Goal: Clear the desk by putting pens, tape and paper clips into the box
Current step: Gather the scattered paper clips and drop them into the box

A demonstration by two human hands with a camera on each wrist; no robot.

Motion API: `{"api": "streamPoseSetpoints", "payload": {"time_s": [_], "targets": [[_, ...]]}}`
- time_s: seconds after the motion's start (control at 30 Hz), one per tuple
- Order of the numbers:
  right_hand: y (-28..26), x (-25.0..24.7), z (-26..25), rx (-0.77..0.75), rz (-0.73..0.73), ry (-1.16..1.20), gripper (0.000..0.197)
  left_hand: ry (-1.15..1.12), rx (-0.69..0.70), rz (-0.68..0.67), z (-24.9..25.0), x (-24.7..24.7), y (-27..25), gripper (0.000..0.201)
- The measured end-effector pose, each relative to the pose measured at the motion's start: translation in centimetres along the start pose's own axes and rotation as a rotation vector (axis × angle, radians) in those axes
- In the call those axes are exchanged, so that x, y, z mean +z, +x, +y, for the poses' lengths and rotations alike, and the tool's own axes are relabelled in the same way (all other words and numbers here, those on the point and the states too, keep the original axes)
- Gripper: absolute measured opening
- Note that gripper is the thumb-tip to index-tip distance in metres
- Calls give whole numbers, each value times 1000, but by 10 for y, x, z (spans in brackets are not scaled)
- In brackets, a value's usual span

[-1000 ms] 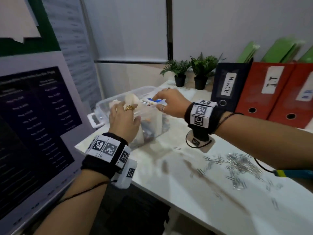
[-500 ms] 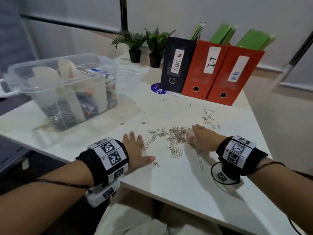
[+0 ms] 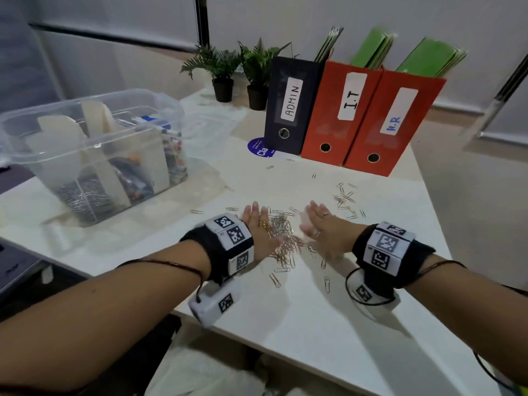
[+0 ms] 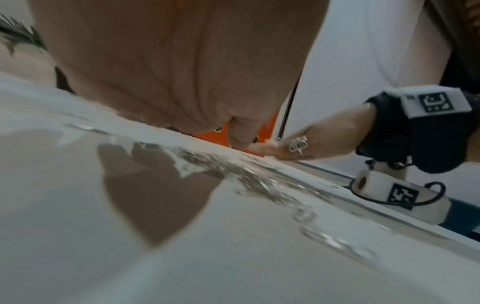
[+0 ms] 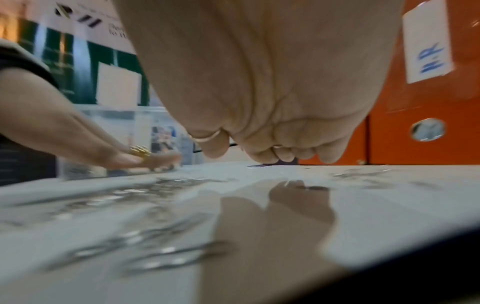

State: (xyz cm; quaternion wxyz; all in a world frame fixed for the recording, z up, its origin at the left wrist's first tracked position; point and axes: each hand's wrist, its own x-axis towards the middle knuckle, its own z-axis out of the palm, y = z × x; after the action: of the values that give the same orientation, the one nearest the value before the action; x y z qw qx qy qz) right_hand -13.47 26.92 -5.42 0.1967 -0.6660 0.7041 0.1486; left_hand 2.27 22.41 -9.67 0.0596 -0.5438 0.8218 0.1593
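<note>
A pile of silver paper clips (image 3: 281, 238) lies on the white desk (image 3: 314, 324) between my two hands. My left hand (image 3: 258, 227) stands on edge against the pile's left side, fingers straight. My right hand (image 3: 320, 227), blurred, stands on edge at the pile's right side, fingers straight too. In the left wrist view the left fingertips (image 4: 240, 144) touch the desk beside the clips (image 4: 259, 181). The right fingertips (image 5: 272, 156) sit just above the desk. The clear plastic box (image 3: 57, 164) at the far left holds clips, pens and cardboard dividers.
More loose clips (image 3: 345, 198) lie scattered beyond my right hand, and a few near the desk's front. A dark ADMIN binder (image 3: 291, 107) and two red binders (image 3: 343, 115) stand at the back. Two potted plants (image 3: 223, 72) sit behind the box.
A second ago both hands were at the box. They came down to the clip pile and have since drawn closer together, bunching the clips between them.
</note>
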Motion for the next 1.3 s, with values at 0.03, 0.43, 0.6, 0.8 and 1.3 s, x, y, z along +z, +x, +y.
{"api": "streamPoseSetpoints", "payload": {"time_s": [0.03, 0.43, 0.6, 0.8, 1.3], "targets": [[3, -4, 13, 30, 20, -9, 62, -33, 0, 41, -6, -5, 5, 79], [55, -37, 55, 308, 144, 154, 66, -75, -345, 22, -81, -20, 46, 90], [44, -28, 24, 74, 145, 143, 42, -34, -197, -35, -44, -18, 57, 89], [27, -15, 5, -202, 69, 96, 63, 32, 139, -162, -7, -30, 34, 76], [32, -11, -14, -306, 237, 89, 45, 50, 243, 94, -9, -32, 11, 81]]}}
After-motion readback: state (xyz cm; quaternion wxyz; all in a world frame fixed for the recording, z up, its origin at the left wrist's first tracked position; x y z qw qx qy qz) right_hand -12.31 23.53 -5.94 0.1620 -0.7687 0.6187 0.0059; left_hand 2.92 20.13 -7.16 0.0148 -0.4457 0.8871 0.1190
